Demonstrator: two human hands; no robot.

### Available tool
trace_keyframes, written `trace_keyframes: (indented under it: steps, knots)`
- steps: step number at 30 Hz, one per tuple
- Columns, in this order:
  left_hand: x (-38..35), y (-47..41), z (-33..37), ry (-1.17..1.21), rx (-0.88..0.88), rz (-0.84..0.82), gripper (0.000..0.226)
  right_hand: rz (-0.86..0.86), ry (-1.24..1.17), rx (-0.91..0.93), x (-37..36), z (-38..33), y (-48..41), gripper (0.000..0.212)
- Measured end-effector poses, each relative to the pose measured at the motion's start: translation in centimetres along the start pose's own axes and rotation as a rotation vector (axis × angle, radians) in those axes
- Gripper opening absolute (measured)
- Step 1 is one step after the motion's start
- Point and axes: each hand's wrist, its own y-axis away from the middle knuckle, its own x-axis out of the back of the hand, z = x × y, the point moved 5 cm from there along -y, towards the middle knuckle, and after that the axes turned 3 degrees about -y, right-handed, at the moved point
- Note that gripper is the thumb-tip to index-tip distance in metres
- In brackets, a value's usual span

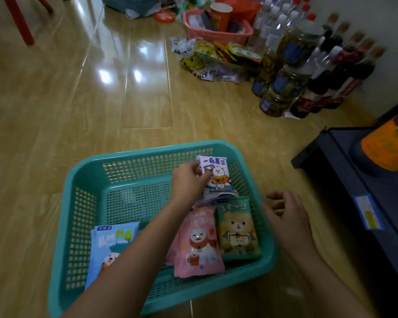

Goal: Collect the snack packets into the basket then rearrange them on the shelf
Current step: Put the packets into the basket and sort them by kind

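Left hand [189, 182] pinches a purple packet [217, 174] in the basket [85, 203]; right hand [287, 216] hovers, fingers spread, beside its rim.

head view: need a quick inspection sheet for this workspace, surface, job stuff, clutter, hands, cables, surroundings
Surface: glossy wood-look floor; the teal basket stands on it.
Job's things: the teal basket holds a purple packet, a pink packet, a green packet and a blue packet.
Clutter: pink basket with a tall cup in it, a heap of loose packets, jars and bottles by the wall.
Hands: left hand pinches the purple packet; right hand is open at the basket's right rim and holds nothing.
Cables: nothing seen.
Surroundings: dark shelf on the right, red chair leg at the top left.
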Motion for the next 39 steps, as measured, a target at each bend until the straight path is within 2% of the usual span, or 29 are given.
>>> trace_keyframes:
  steps: [4, 7, 9, 11, 12, 14, 15, 17, 19, 23, 25, 27, 30, 33, 34, 36, 39]
  knots:
    - [3.4, 3.8, 0.4, -0.113, -0.239, 0.129, 0.028, 0.005, -0.013, -0.044, -0.4, 0.7, -0.5, 0.02]
    - [9.1, 7.8, -2.3, -0.27, -0.334, 0.323, 0.036, -0.141, 0.026, -0.153, -1.7, 1.6, -1.3, 0.038]
    - [13.5, 9.3, -6.2, -0.383, -0.228, 0.46, 0.049, -0.312, 0.049, -0.282, -2.9, 2.4, -1.5, 0.048]
    - [17.1, 10.0, -10.9, -0.393, 0.047, 0.479, 0.068, -0.408, -0.022, -0.376, -3.6, 2.5, -1.2, 0.048]
    - [17.9, 10.4, -13.1, -0.318, 0.21, 0.411, 0.077, -0.421, -0.124, -0.403, -3.7, 2.3, -0.9, 0.043]
    - [17.4, 11.5, -16.3, 0.071, 0.457, 0.232, 0.084, -0.456, -0.415, -0.474, -4.2, 2.2, -0.4, 0.03]
    - [16.3, 12.0, -17.1, 0.332, 0.538, 0.146, 0.073, -0.479, -0.566, -0.517, -4.4, 2.2, -0.2, 0.026]
    - [14.4, 13.0, -17.2, 0.634, 0.611, 0.062, 0.035, -0.543, -0.744, -0.561, -4.7, 2.6, 0.1, 0.023]
    - [13.6, 13.2, -17.2, 0.734, 0.61, 0.027, 0.023, -0.559, -0.799, -0.573, -5.0, 3.0, 0.0, 0.029]
    - [14.5, 12.2, -17.7, 0.771, 0.582, 0.088, 0.02, -0.567, -0.834, -0.568, -5.7, 3.5, -0.1, 0.048]
    - [15.4, 11.6, -17.6, 0.718, 0.59, 0.091, 0.02, -0.562, -0.898, -0.575, -5.5, 3.1, 0.0, 0.037]
    - [16.6, 11.4, -16.0, 0.679, 0.557, 0.072, 0.021, -0.549, -0.943, -0.585, -4.5, 2.0, 0.0, 0.032]
    - [19.7, 12.2, -11.7, 0.667, 0.534, 0.063, 0.024, -0.543, -0.951, -0.595, -0.8, -1.4, 0.7, 0.039]
    - [24.1, 14.4, -5.4, 0.666, 0.536, 0.05, 0.026, -0.541, -0.895, -0.584, 5.2, -6.3, 1.7, 0.082]
    - [25.6, 15.4, -2.8, 0.672, 0.539, 0.047, 0.026, -0.533, -0.882, -0.581, 7.7, -8.3, 2.0, 0.089]
    - [28.9, 17.5, 2.9, 0.688, 0.542, 0.034, 0.026, -0.543, -0.88, -0.579, 13.0, -13.0, 2.7, 0.086]
    - [34.2, 20.9, 12.1, 0.675, 0.57, 0.022, 0.026, -0.524, -0.911, -0.577, 21.8, -20.7, 3.6, 0.051]
